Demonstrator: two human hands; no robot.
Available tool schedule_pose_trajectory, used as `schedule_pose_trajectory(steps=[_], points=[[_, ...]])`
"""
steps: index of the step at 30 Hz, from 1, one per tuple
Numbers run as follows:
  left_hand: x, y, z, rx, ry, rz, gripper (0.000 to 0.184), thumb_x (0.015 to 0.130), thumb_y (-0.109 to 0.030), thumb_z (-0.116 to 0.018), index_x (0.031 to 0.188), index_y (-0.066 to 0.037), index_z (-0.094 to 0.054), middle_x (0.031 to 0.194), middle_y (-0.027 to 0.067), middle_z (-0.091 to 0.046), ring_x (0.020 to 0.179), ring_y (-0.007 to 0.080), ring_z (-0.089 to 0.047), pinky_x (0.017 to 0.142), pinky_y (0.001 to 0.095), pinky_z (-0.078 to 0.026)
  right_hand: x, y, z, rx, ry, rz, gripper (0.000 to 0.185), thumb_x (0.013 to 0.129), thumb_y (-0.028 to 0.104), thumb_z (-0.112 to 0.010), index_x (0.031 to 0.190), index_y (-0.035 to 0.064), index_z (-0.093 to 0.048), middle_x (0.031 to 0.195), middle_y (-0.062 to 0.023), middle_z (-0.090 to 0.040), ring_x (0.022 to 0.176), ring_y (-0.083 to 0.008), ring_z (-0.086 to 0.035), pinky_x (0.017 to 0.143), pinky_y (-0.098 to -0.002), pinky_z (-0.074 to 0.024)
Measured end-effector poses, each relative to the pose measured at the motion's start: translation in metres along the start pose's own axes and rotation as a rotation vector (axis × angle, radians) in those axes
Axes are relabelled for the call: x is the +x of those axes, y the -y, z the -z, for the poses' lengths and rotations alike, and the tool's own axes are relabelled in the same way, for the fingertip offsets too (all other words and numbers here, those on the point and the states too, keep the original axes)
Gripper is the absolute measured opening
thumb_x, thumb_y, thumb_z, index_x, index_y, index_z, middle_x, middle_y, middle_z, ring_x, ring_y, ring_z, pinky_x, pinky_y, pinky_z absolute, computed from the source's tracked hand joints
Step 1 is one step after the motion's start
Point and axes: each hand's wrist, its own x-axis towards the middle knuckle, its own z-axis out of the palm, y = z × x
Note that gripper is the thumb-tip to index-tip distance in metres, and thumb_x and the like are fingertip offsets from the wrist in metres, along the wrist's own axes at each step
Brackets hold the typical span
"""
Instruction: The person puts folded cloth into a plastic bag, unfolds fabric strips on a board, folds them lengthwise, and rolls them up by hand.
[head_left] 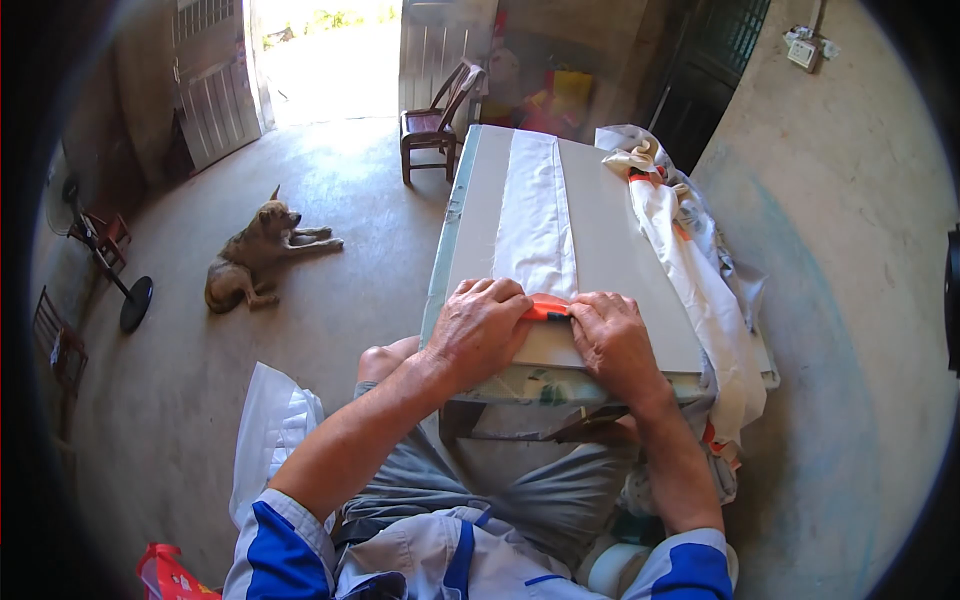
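A long white cloth strip (535, 210) lies flat down the middle of a pale board on the table (620, 250). At its near end is a small orange piece with a dark patch (545, 308), stretched crosswise between my hands. My left hand (482, 325) is closed on the orange side, its fingers curled down. On the dark side, my right hand (612, 338) pinches the piece with thumb and fingers. Whether the orange piece is joined to the white cloth cannot be made out, and my fingers hide both its ends.
Bunched white and patterned cloth (690, 260) hangs over the table's right edge. A dog (255, 250) lies on the floor to the left. A wooden chair (430, 125) stands beyond the table, near the bright doorway. White cloth (270, 425) is beside my left leg; a fan (130, 300) stands farther left.
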Motion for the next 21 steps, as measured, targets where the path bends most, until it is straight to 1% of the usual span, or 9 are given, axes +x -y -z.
schedule_pose_trajectory(steps=[2,8,14,17,21], points=[[-0.001,0.003,-0.001,0.003,-0.014,-0.004,0.019,0.093,-0.015,-0.068,0.109,-0.006,-0.074,0.111,0.0110,-0.073,0.109,0.0306,-0.067,0.101,0.0452,-0.049,0.001,0.000,0.001,-0.002,-0.023,0.002,0.019,0.092,0.012,-0.067,0.108,0.0022,-0.070,0.110,-0.0132,-0.070,0.106,-0.0312,-0.066,0.099,-0.0462,-0.0479],[-0.001,0.005,0.002,0.022,-0.059,0.020,0.018,0.093,-0.013,-0.066,0.108,-0.007,-0.074,0.107,0.0101,-0.074,0.106,0.0295,-0.067,0.099,0.0453,-0.050,0.001,-0.001,0.006,0.071,0.002,-0.035,0.025,0.091,0.011,-0.069,0.114,0.0037,-0.068,0.109,-0.0132,-0.070,0.106,-0.0333,-0.065,0.098,-0.0452,-0.0479],[0.000,0.016,0.004,-0.034,-0.067,0.086,0.018,0.094,-0.016,-0.067,0.108,-0.006,-0.073,0.102,0.0117,-0.075,0.102,0.0322,-0.069,0.098,0.0446,-0.051,0.002,-0.009,-0.002,0.224,-0.015,-0.177,0.025,0.091,0.007,-0.070,0.116,0.0044,-0.069,0.104,-0.0132,-0.072,0.103,-0.0330,-0.066,0.094,-0.0441,-0.0499],[0.000,0.022,0.002,-0.088,-0.100,0.113,0.021,0.093,-0.019,-0.068,0.108,-0.006,-0.073,0.095,0.0133,-0.075,0.097,0.0343,-0.070,0.094,0.0452,-0.052,0.004,-0.013,-0.006,0.322,-0.047,-0.200,0.025,0.092,0.006,-0.070,0.117,0.0028,-0.068,0.103,-0.0141,-0.072,0.100,-0.0343,-0.066,0.091,-0.0439,-0.0520],[0.002,0.023,0.004,-0.101,-0.080,0.172,0.025,0.093,-0.022,-0.069,0.110,-0.005,-0.071,0.088,0.0145,-0.073,0.092,0.0343,-0.070,0.091,0.0457,-0.052,0.009,-0.010,-0.006,0.376,-0.060,-0.269,0.025,0.094,0.009,-0.071,0.118,0.0016,-0.068,0.101,-0.0160,-0.073,0.094,-0.0342,-0.068,0.086,-0.0449,-0.0544]])
